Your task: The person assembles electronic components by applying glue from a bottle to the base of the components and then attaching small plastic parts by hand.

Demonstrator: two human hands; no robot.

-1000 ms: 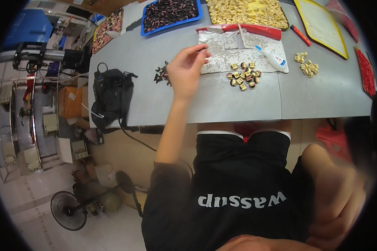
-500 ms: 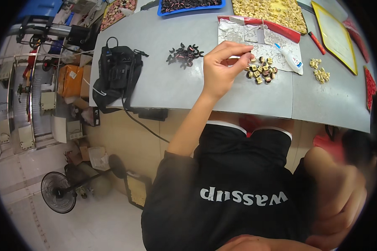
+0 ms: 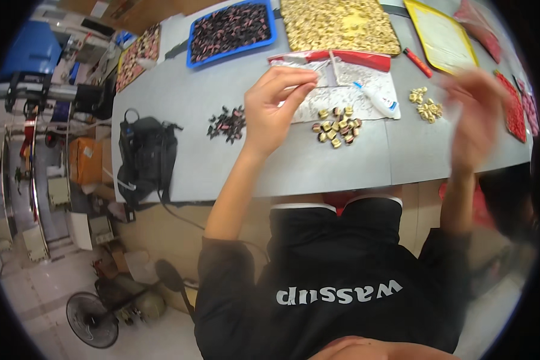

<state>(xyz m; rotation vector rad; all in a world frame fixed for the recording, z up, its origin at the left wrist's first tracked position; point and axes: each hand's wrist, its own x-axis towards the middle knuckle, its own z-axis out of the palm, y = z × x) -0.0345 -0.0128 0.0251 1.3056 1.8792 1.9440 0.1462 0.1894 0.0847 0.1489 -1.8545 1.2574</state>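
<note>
Above the grey table (image 3: 198, 90), my left hand (image 3: 271, 111) is closed in a pinch, thumb and fingertips together. Whatever sits between them is too small to make out. My right hand (image 3: 477, 120) is raised at the right, smeared by motion, so its fingers cannot be read. Under the left hand's side lies a pile of small black and pink pieces (image 3: 227, 125). Several small cream-and-dark pieces (image 3: 337, 127) are grouped near the table's front. A small heap of cream pieces (image 3: 427, 107) lies beside the right hand. A white glue bottle (image 3: 379, 102) with a blue tip rests on a stained white sheet (image 3: 309, 108).
At the back stand a blue tray (image 3: 191, 55) of dark pieces and a tray of cream pieces (image 3: 336, 27). A yellow-rimmed tray (image 3: 444, 39), a red marker (image 3: 417, 63) and red pieces (image 3: 513, 111) are right. A black bag (image 3: 147, 156) sits left; a fan (image 3: 93, 320) stands below.
My right hand has risen from low at the right to above the table. The left hand keeps its pinch. The whole view has shifted, showing more of the back trays.
</note>
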